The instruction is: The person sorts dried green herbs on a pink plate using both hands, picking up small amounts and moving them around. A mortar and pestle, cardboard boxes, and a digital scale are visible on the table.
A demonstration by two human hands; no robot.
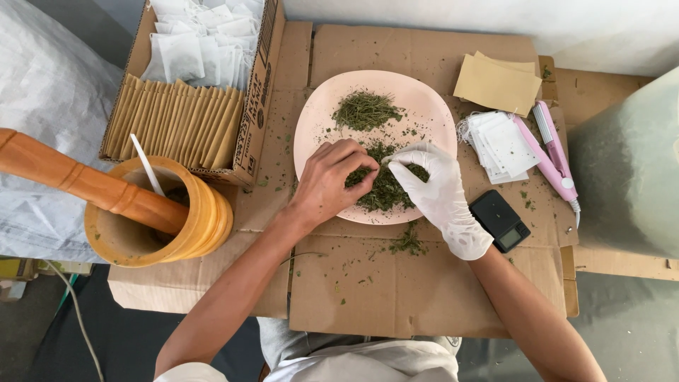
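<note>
Hands pinch dried herbs (385, 187) on pink plate (318, 117): bare left hand (332, 180), gloved right hand (435, 187); wooden mortar (205, 219), pocket scale (500, 220) flank, clear of both.

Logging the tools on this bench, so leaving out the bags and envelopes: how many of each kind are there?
Pink plate: 1
Wooden mortar: 1
Wooden pestle: 1
White spoon handle: 1
Black pocket scale: 1
Pink sealer: 1
Total: 6

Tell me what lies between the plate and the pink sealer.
In the head view, a stack of white filter bags lies on the cardboard between the plate and the pink sealer; a few herb crumbs are scattered there too.
</note>
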